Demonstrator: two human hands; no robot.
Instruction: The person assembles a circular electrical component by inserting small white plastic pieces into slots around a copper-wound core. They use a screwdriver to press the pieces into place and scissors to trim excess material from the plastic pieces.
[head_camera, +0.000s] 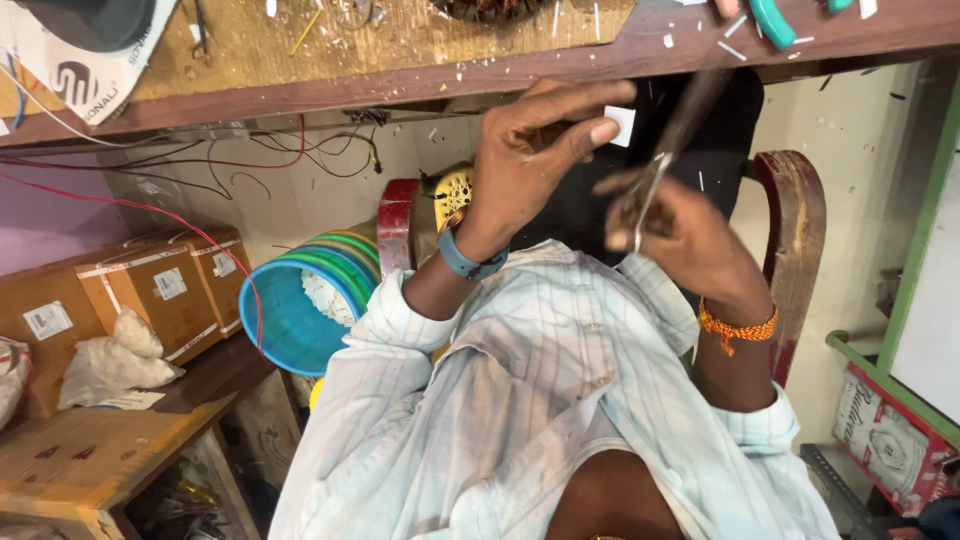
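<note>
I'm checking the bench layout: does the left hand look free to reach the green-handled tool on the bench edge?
Probably not right away: the left hand pinches a small white piece, and the green-handled tool lies beyond the right hand and its scissors.

The left hand was raised at about eleven o'clock of the view's middle, its forearm rising from a rolled pale sleeve, wrist bent, thumb and forefinger pinched together toward two o'clock with the other fingers curled behind. The right hand sat just beside it at about one o'clock, slightly lower and blurred, fingers closed in a loose fist, its forearm running down toward five o'clock.
</note>
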